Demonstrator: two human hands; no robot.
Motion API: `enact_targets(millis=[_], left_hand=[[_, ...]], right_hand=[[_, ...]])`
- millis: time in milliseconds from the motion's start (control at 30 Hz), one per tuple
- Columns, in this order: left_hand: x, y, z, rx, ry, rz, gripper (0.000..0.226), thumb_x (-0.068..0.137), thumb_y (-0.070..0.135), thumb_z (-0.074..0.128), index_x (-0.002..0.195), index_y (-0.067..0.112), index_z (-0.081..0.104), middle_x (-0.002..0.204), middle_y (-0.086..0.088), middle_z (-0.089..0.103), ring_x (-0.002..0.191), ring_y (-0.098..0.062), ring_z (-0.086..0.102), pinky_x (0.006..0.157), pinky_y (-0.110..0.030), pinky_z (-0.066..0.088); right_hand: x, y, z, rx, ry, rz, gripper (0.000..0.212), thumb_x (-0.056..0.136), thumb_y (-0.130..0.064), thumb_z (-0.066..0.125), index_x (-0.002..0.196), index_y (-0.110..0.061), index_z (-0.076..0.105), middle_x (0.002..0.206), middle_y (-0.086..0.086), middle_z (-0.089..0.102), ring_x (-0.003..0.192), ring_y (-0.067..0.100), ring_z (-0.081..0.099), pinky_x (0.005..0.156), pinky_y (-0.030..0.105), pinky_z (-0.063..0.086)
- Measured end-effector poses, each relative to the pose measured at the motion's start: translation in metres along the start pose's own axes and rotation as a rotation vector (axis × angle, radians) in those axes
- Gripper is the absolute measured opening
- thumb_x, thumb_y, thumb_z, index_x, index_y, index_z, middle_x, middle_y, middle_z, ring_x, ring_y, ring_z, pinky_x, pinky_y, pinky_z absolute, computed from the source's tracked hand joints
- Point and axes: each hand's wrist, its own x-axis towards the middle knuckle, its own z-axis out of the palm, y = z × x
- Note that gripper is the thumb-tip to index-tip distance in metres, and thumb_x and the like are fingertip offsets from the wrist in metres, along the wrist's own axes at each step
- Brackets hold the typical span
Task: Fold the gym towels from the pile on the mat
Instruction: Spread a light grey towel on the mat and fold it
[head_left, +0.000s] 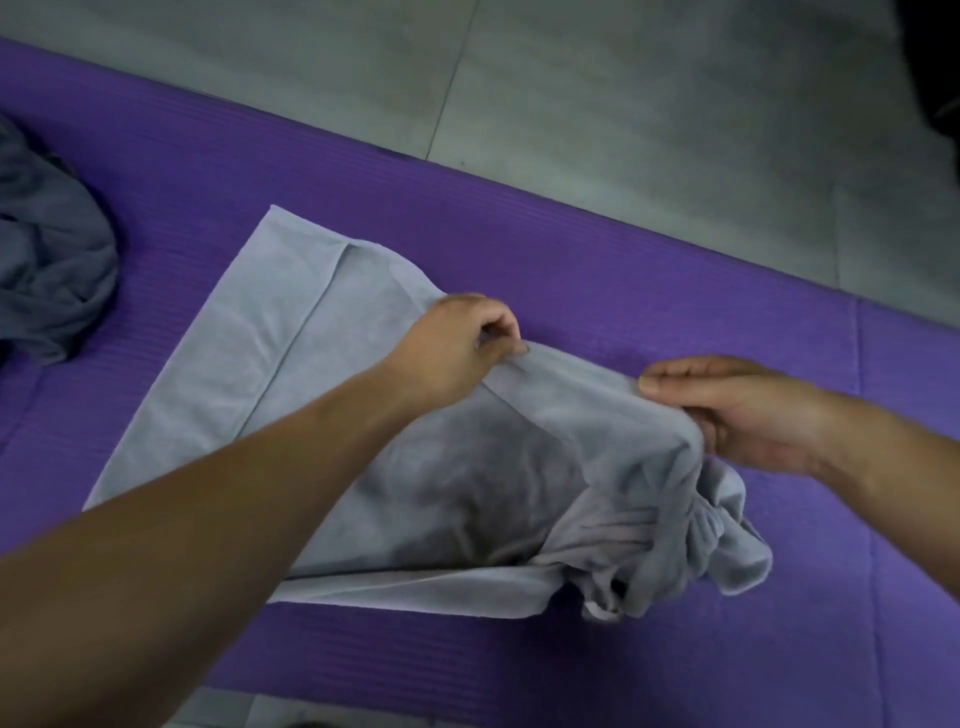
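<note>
Towel (249, 374) on mat (623, 270) | left hand (457, 343) pinches edge | right hand (748, 410) grips edge

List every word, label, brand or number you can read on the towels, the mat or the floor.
None: no text is readable in this view.
light grey towel: plain, no tag or logo showing; its bunched end hides some cloth.
dark grey pile: plain.
purple mat: ribbed, unprinted.
floor: bare tiles.
</note>
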Motion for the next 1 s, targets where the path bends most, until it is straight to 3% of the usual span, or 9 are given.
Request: enact_targets(millis=[133, 267, 433, 533, 667, 767, 833, 933, 1000], left_hand=[[0.016, 0.001, -0.001, -0.026, 0.138, -0.122, 0.015, 0.092, 0.026, 0.073, 0.083, 0.014, 0.07, 0.079, 0.0, 0.069, 0.072, -0.012, 0.06, 0.063, -0.018, 0.043], [0.025, 0.0, -0.001, 0.048, 0.177, -0.179, 0.015, 0.093, 0.027, 0.071, 0.084, 0.015, 0.069, 0.072, 0.002, 0.066, 0.059, -0.012, 0.058, 0.052, -0.011, 0.039], [0.044, 0.019, 0.016, 0.187, 0.141, -0.176, 0.016, 0.094, 0.03, 0.07, 0.086, 0.018, 0.065, 0.075, 0.008, 0.061, 0.075, -0.016, 0.056, 0.068, -0.025, 0.036], [0.049, 0.025, 0.009, 0.195, 0.17, -0.28, 0.016, 0.094, 0.025, 0.07, 0.086, 0.015, 0.062, 0.074, 0.009, 0.057, 0.078, -0.019, 0.056, 0.071, -0.027, 0.038], [0.049, 0.036, 0.009, 0.382, -0.053, -0.353, 0.017, 0.096, 0.035, 0.065, 0.087, 0.021, 0.061, 0.087, 0.002, 0.063, 0.096, -0.03, 0.065, 0.08, -0.034, 0.045], [0.046, 0.075, 0.023, 0.495, -0.172, -0.227, 0.031, 0.097, 0.056, 0.053, 0.122, 0.038, 0.059, 0.134, 0.007, 0.06, 0.128, -0.022, 0.053, 0.11, -0.046, 0.037], [0.043, 0.118, 0.041, 0.315, -0.277, -0.072, 0.047, 0.099, 0.05, 0.055, 0.143, 0.036, 0.05, 0.15, 0.016, 0.046, 0.138, -0.006, 0.041, 0.117, -0.035, 0.03], [0.052, 0.159, 0.072, 0.13, -0.427, 0.028, 0.045, 0.096, 0.038, 0.065, 0.139, 0.028, 0.058, 0.138, 0.017, 0.059, 0.128, 0.005, 0.05, 0.109, -0.017, 0.035], [0.061, 0.168, 0.088, 0.101, -0.475, 0.031, 0.028, 0.092, 0.031, 0.073, 0.118, 0.022, 0.072, 0.104, 0.011, 0.072, 0.094, 0.002, 0.064, 0.089, -0.015, 0.046]], right_hand=[[-0.002, -0.014, -0.042, -0.013, -0.029, 0.002, 0.018, 0.074, -0.032, 0.083, 0.068, -0.018, 0.073, 0.068, 0.002, 0.063, 0.057, 0.011, 0.06, 0.054, 0.021, 0.053], [0.0, -0.008, -0.082, -0.089, -0.044, 0.082, 0.06, 0.05, -0.042, 0.099, 0.091, -0.009, 0.071, 0.087, 0.009, 0.069, 0.075, 0.02, 0.068, 0.068, 0.029, 0.059], [-0.016, 0.01, -0.107, -0.119, -0.089, 0.105, 0.037, 0.089, -0.027, 0.076, 0.113, -0.002, 0.066, 0.102, 0.011, 0.073, 0.088, 0.022, 0.072, 0.075, 0.032, 0.06], [-0.028, 0.023, -0.111, -0.041, -0.041, 0.033, 0.017, 0.084, -0.021, 0.071, 0.093, -0.008, 0.068, 0.081, 0.005, 0.069, 0.07, 0.014, 0.067, 0.06, 0.025, 0.056], [-0.039, 0.04, -0.115, 0.146, -0.114, -0.101, 0.009, 0.09, -0.019, 0.064, 0.083, -0.013, 0.062, 0.087, 0.006, 0.07, 0.086, 0.02, 0.069, 0.078, 0.035, 0.059], [-0.039, 0.048, -0.113, 0.156, -0.13, -0.144, 0.014, 0.093, -0.024, 0.061, 0.091, -0.011, 0.059, 0.088, 0.007, 0.07, 0.086, 0.022, 0.07, 0.081, 0.038, 0.057], [-0.037, 0.053, -0.113, 0.115, -0.116, -0.167, 0.019, 0.091, -0.028, 0.064, 0.094, -0.01, 0.059, 0.088, 0.008, 0.066, 0.081, 0.022, 0.065, 0.075, 0.036, 0.055], [-0.042, 0.056, -0.116, 0.108, -0.113, -0.177, 0.02, 0.083, -0.028, 0.071, 0.092, -0.012, 0.062, 0.089, 0.006, 0.068, 0.081, 0.019, 0.065, 0.069, 0.03, 0.055], [-0.049, 0.059, -0.122, 0.095, -0.158, -0.18, 0.02, 0.082, -0.027, 0.072, 0.091, -0.012, 0.062, 0.086, 0.005, 0.07, 0.076, 0.017, 0.068, 0.063, 0.027, 0.056]])
